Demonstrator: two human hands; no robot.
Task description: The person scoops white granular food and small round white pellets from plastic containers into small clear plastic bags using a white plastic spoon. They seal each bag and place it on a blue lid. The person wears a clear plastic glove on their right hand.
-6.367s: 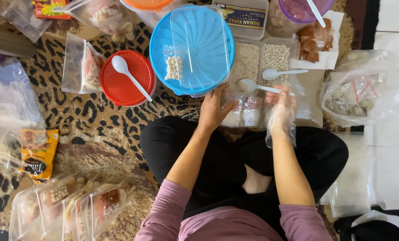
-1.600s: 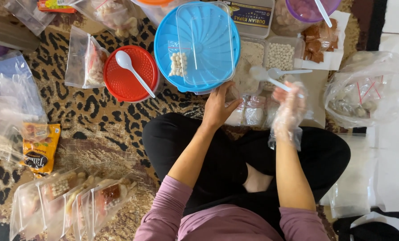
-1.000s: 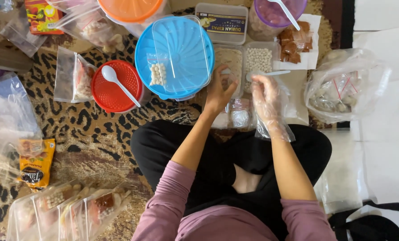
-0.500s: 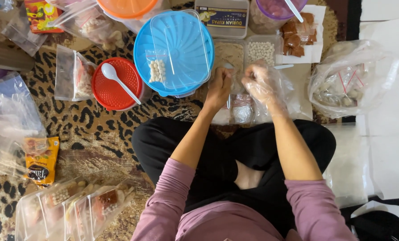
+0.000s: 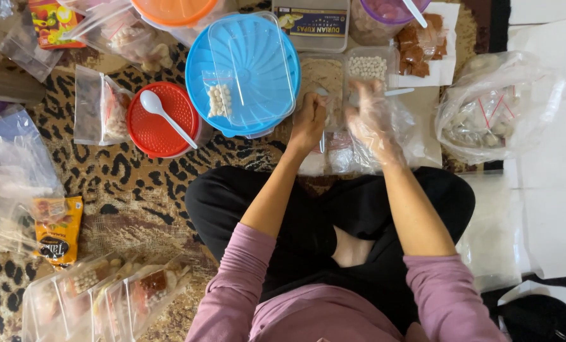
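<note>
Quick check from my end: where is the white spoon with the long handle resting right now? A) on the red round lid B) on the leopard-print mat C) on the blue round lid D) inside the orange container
A: the white spoon lies across the red round lid, left of the blue round lid.

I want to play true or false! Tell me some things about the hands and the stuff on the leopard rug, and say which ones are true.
1. The right hand is covered in clear plastic. True.
2. A white spoon lies on the red lid. True.
3. The big round lid by the left hand is green. False: it is blue.
4. The left hand wears a plastic cover too. False: it is bare.
5. A small tray of white balls sits just beyond the right hand. True.
6. The person's sleeves are yellow. False: they are pink.
</note>
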